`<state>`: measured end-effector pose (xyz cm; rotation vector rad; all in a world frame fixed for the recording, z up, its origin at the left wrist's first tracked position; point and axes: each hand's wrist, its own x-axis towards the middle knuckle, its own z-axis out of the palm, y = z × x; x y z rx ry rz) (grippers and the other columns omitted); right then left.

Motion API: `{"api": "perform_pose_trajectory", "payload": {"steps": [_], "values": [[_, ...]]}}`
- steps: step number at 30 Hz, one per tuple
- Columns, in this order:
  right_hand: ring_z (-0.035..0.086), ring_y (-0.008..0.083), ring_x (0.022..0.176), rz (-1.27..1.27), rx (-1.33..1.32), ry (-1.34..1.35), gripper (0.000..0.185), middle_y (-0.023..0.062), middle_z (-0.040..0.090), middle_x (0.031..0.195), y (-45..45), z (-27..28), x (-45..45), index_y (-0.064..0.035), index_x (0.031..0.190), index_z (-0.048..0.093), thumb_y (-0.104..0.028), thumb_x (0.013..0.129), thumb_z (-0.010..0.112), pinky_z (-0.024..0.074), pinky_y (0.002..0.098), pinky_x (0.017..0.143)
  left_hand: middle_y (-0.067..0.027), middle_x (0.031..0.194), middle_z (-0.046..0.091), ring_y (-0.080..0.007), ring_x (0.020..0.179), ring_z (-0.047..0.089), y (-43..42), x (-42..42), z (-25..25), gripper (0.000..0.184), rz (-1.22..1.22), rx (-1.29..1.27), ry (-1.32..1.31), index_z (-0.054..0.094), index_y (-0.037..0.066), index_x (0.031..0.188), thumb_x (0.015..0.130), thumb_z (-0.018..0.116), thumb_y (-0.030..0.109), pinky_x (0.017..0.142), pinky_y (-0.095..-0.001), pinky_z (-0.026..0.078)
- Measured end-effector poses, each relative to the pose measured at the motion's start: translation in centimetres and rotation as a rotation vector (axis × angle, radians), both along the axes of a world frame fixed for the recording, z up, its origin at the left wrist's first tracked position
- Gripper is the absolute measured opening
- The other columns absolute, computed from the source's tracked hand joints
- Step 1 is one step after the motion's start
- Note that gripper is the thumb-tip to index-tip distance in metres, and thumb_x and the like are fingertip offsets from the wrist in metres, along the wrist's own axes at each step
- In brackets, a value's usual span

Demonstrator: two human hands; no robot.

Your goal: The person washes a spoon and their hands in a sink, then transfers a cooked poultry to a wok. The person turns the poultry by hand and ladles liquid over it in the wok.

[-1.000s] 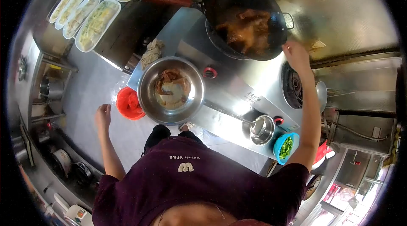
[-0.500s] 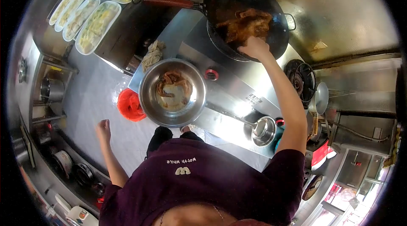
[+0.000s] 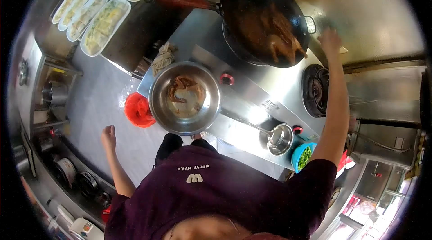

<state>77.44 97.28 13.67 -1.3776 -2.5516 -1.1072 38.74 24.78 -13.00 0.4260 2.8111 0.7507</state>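
Note:
My right hand (image 3: 330, 41) is just right of the small loop handle of a black wok (image 3: 247, 3); its fingers are blurred, and I cannot make out anything in it. Browned meat, apparently poultry (image 3: 279, 35), lies in the wok, with one end over the lower right rim. The wok's long reddish-brown handle (image 3: 186, 1) points left. In front of me stands a steel bowl (image 3: 157, 105) with more brown meat pieces (image 3: 177, 93) in it. Low at my left side, away from the counter, my left hand (image 3: 108, 138) is curled closed with nothing visible in it.
A ladle (image 3: 252, 126) rests in a small steel pot (image 3: 282, 143). Beside it sits a blue bowl (image 3: 294, 156) of chopped greens. A cloth (image 3: 163, 58) lies by the steel bowl, a red container (image 3: 138, 111) below it. Several filled white dishes (image 3: 85, 50) stand upper left.
My right hand has left the meat in the wok and moved right, past the rim. The meat has shifted toward the lower right rim. My left hand is nearly still.

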Motion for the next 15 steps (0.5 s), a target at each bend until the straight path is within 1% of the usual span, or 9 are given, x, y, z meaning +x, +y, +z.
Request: {"api": "perform_pose_trajectory", "payload": {"steps": [2,3,6,8,9,12,14,15], "values": [[0.058,0.0338,0.082,0.141,-0.125,0.142,0.029,0.0139,0.058,0.097,1.7,0.7,0.1,-0.0053,0.09,0.059,-0.027,0.071,0.064,0.0467,0.0436,0.068,-0.0139,0.079,0.062,-0.0213,0.071,0.06,1.5,0.2,0.8,0.024,-0.033,0.018,0.019,0.061,-0.001,0.087,0.082,0.055,0.021,0.066,-0.0304,0.046],[0.057,0.0356,0.08,0.144,-0.243,0.167,0.028,0.0164,0.06,0.09,2.5,0.7,-0.2,-0.0035,0.086,0.06,-0.027,0.071,0.063,0.0457,0.0428,0.069,-0.014,0.079,0.062,-0.0213,0.071,0.059,2.3,0.4,1.2,0.024,-0.037,0.01,0.018,0.061,-0.001,0.087,0.082,0.055,0.022,0.066,-0.0304,0.045],[0.058,0.0332,0.078,0.159,-0.445,0.183,0.03,0.0169,0.06,0.082,1.3,-1.3,-0.1,-0.003,0.082,0.061,-0.029,0.069,0.065,0.0456,0.0403,0.068,-0.0143,0.08,0.061,-0.0216,0.072,0.059,3.2,0.6,1.5,0.024,-0.032,-0.006,0.018,0.061,0.0,0.088,0.081,0.055,0.022,0.066,-0.0305,0.045],[0.058,0.0307,0.075,0.047,-0.782,0.088,0.03,0.0157,0.061,0.075,-0.9,-1.5,-1.6,-0.0034,0.077,0.063,-0.031,0.067,0.067,0.0456,0.0381,0.066,-0.0145,0.079,0.061,-0.0222,0.072,0.059,2.4,0.2,0.2,0.024,-0.014,-0.007,0.022,0.061,0.0,0.089,0.081,0.055,0.022,0.066,-0.0309,0.045],[0.059,0.0291,0.072,0.039,-0.781,0.062,0.032,0.0148,0.061,0.076,-1.8,-2.2,-2.1,-0.003,0.076,0.063,-0.032,0.065,0.068,0.0455,0.0365,0.065,-0.0144,0.079,0.061,-0.0224,0.071,0.059,1.9,0.0,-0.4,0.024,-0.011,0.014,0.033,0.061,0.001,0.088,0.081,0.055,0.022,0.066,-0.0309,0.045],[0.059,0.0308,0.075,-0.065,-0.859,0.018,0.033,0.0158,0.062,0.078,-3.7,-3.9,-3.5,-0.0036,0.076,0.063,-0.034,0.064,0.068,0.0461,0.0368,0.068,-0.0142,0.078,0.061,-0.0229,0.07,0.059,0.2,-0.3,-1.6,0.023,-0.011,0.04,0.04,0.062,0.001,0.087,0.081,0.055,0.022,0.065,-0.031,0.045],[0.058,0.0309,0.084,-0.126,-0.875,-0.054,0.036,0.0175,0.061,0.085,-4.7,-5.1,-4.1,-0.0033,0.081,0.062,-0.034,0.064,0.068,0.0461,0.0375,0.075,-0.014,0.077,0.061,-0.023,0.069,0.059,-0.3,-0.5,-1.5,0.023,-0.021,0.012,0.005,0.063,0.001,0.086,0.081,0.056,0.022,0.064,-0.0311,0.045],[0.058,0.0309,0.089,-0.155,-0.881,-0.089,0.038,0.0183,0.061,0.088,-5.0,-5.5,-4.3,-0.0032,0.083,0.062,-0.034,0.063,0.068,0.0461,0.0378,0.078,-0.014,0.076,0.061,-0.023,0.068,0.059,-0.4,-0.4,-1.5,0.022,-0.023,0.005,0.028,0.063,0.001,0.085,0.081,0.056,0.022,0.063,-0.0312,0.045]]}}
